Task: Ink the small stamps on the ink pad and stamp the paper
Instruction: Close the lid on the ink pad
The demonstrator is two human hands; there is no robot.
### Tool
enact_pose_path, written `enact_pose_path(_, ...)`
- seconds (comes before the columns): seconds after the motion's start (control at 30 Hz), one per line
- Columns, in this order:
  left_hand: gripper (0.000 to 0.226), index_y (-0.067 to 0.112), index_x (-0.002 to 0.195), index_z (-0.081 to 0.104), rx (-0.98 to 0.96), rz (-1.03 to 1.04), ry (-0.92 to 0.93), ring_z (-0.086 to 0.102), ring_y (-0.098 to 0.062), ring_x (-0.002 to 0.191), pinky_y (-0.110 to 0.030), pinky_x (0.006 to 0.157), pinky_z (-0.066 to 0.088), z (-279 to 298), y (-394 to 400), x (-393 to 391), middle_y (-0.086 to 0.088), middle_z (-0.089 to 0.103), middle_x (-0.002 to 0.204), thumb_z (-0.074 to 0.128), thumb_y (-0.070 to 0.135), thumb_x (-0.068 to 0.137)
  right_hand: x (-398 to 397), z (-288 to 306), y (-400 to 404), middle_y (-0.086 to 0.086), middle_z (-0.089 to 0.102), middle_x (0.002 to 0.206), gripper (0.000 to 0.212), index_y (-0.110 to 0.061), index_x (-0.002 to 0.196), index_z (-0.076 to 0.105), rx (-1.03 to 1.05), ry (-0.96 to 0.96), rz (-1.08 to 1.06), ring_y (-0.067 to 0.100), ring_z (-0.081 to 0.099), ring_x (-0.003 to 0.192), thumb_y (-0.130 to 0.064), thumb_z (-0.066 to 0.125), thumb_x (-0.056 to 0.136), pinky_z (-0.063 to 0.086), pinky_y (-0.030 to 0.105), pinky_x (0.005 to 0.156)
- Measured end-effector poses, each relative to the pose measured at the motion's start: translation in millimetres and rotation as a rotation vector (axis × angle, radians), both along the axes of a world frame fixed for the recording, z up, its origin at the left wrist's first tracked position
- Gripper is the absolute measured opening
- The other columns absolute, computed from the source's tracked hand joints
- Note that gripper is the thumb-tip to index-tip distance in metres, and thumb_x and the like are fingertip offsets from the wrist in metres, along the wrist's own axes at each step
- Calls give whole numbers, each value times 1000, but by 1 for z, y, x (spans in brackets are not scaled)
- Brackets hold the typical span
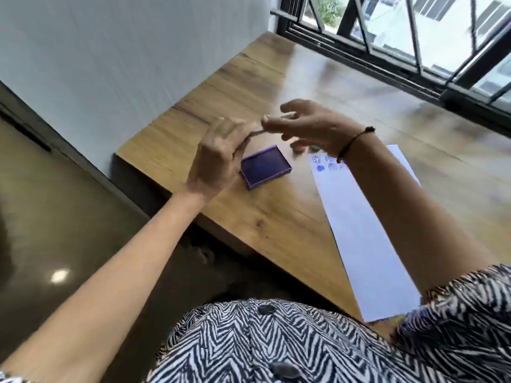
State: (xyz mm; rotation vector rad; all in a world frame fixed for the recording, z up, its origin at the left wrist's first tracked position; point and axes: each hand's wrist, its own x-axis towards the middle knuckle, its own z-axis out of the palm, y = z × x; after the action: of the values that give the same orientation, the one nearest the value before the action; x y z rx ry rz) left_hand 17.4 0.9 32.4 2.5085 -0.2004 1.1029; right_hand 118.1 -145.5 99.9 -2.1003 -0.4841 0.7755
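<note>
Above the wooden table (249,222), my left hand (215,158) and right hand (309,125) meet at the fingertips; whether they pinch anything, I cannot tell. Below them lies the open ink pad (265,165), the paper (367,230) to its right.

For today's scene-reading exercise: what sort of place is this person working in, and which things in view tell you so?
Probably a room in a home or small studio, not a workshop: a wooden table set against a plain wall, a barred sliding window facing other buildings, and craft things, a purple ink pad and stamped paper.
</note>
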Motion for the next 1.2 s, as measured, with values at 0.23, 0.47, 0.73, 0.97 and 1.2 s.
enact_pose_path(0.23,18,-7,100,64,241,-256,-59,56,-28,87,-37,75,56,-19,3,-2,-21,68,85,55,-5,85,-28,-30,-15,7,52,114,89,-10,123,43,-277,-504,-51,21,49,107,-60,76,57,22,19,77)
enact_pose_path(0.47,17,-6,98,65,366,-380,-73,61,-31,85,-38,76,57,-16,18,2,-20,69,87,58,-7,83,-56,-50,-10,15,45,120,92,-7,123,39,-297,-592,-90,30,41,113,-56,76,54,34,34,92)
enact_pose_path(0.73,22,-4,102,63,341,-424,10,55,-27,93,-36,82,53,-19,21,2,-20,67,94,58,-8,81,-56,-46,-4,8,50,127,98,-8,125,39,-388,-472,-163,28,44,118,-67,67,52,40,38,96)
enact_pose_path(0.97,50,10,138,29,-486,-181,539,55,-24,99,-25,87,39,-26,30,6,-13,59,113,47,21,92,-80,-60,9,22,46,130,107,2,138,21,-581,-636,-205,37,41,116,-68,57,65,39,42,94)
enact_pose_path(1.2,48,13,140,25,-553,-175,603,55,-25,108,-30,93,37,-27,25,8,-10,66,109,40,18,95,-83,-75,27,24,49,122,84,-1,123,37,-671,-699,-179,38,43,113,-62,57,70,36,42,97)
